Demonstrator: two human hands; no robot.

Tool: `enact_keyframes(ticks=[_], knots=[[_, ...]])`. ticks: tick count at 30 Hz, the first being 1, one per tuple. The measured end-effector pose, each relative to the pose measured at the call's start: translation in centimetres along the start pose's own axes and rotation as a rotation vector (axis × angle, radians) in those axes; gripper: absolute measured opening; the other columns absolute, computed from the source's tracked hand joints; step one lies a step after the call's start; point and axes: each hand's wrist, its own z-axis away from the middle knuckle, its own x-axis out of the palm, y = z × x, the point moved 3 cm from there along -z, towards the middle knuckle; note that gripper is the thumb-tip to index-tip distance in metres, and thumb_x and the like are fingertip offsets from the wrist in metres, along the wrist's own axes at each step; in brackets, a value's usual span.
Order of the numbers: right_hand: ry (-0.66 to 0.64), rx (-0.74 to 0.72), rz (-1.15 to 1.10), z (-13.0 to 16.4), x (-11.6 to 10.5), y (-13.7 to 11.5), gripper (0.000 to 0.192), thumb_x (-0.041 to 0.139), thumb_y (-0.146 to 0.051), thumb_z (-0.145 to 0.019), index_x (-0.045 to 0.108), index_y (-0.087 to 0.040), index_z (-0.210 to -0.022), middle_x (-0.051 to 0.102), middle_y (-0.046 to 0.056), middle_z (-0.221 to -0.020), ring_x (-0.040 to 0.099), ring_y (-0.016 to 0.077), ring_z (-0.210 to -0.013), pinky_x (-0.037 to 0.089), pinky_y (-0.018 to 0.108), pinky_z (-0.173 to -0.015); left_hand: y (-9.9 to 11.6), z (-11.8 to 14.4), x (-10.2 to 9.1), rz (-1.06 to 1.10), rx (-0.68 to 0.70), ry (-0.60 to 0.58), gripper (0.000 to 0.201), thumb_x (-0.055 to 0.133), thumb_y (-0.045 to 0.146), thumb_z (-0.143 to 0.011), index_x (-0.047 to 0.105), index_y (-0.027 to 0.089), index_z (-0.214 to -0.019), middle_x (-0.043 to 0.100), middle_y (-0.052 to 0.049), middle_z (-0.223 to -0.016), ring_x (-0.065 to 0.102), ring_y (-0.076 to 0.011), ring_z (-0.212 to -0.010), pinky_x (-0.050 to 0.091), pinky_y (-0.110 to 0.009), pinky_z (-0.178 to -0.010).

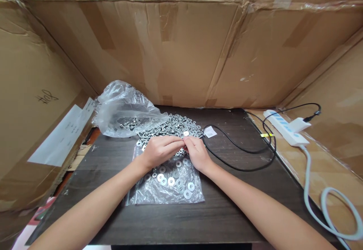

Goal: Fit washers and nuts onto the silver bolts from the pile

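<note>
My left hand (pixel 161 150) and my right hand (pixel 196 152) meet at the fingertips over a pile of bolts and nuts (pixel 167 126) on the dark table. A bright flat washer (pixel 185 133) shows at the tips of my right fingers, which look pinched on it. The left fingers are pressed together and bent toward the right hand; what they hold, if anything, is hidden. Below the hands lies a clear plastic bag (pixel 159 197) with several large washers (pixel 171 181) on or in it. Small washers (pixel 195 128) spread along the pile's right side.
A crumpled clear bag (pixel 121 106) with bolts in it stands behind left. To the right, a black cable (pixel 241 170) loops across the table (pixel 235 212) beside a small white paper (pixel 210 131). A white power strip (pixel 286 129) lies at the right edge. Cardboard walls (pixel 184 53) enclose the table.
</note>
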Motion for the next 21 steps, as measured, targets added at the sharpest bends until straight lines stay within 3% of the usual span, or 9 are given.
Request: enact_keyframes(ticks=[5,8,16,18,21], knots=[[0.019,-0.190,0.156,0.2,-1.2,-1.1,0.030,0.034,-0.033,-0.099,0.052,-0.020,-0.079,0.056,0.002,-0.075,0.052,0.0182,-0.074,0.035,0.033,-0.074,-0.8,-0.2,0.7,0.393,-0.505,-0.012,0.009,0.064,0.023,-0.091,0.070,0.017,-0.093,0.070,-0.002,-0.085,0.056,-0.0069,-0.055,0.048,-0.019,-0.053],[0.004,-0.320,0.250,0.4,-1.6,-1.6,0.017,0.044,-0.032,-0.094,0.054,-0.019,-0.092,0.058,0.004,-0.083,0.053,0.0199,-0.078,0.035,0.035,-0.076,-0.9,-0.1,1.0,0.529,-0.645,-0.012,0.010,0.067,0.025,-0.087,0.070,0.016,-0.090,0.068,-0.002,-0.079,0.053,-0.0069,-0.053,0.046,-0.018,-0.051],[0.024,-0.322,0.212,0.4,-1.6,-1.1,0.012,0.047,-0.032,-0.093,0.050,-0.020,-0.094,0.057,0.005,-0.085,0.052,0.0195,-0.077,0.040,0.034,-0.075,-0.6,0.1,0.8,0.526,-0.561,-0.007,0.009,0.065,0.022,-0.089,0.070,0.017,-0.093,0.068,-0.003,-0.080,0.054,-0.0077,-0.056,0.047,-0.020,-0.054],[0.013,-0.334,0.216,0.4,-1.5,-1.1,0.014,0.044,-0.031,-0.094,0.050,-0.021,-0.087,0.056,0.004,-0.080,0.051,0.0189,-0.074,0.038,0.034,-0.073,-0.4,0.0,0.6,0.486,-0.492,-0.005,0.008,0.063,0.021,-0.090,0.069,0.016,-0.093,0.068,-0.003,-0.082,0.053,-0.0077,-0.056,0.048,-0.021,-0.056],[-0.027,-0.288,0.186,0.3,-1.3,-1.0,0.035,0.033,-0.030,-0.099,0.045,-0.021,-0.067,0.049,0.001,-0.065,0.047,0.0177,-0.067,0.035,0.034,-0.069,0.0,-0.2,0.5,0.364,-0.324,-0.015,0.007,0.062,0.018,-0.092,0.067,0.015,-0.095,0.069,-0.004,-0.084,0.055,-0.0079,-0.057,0.049,-0.021,-0.056]])
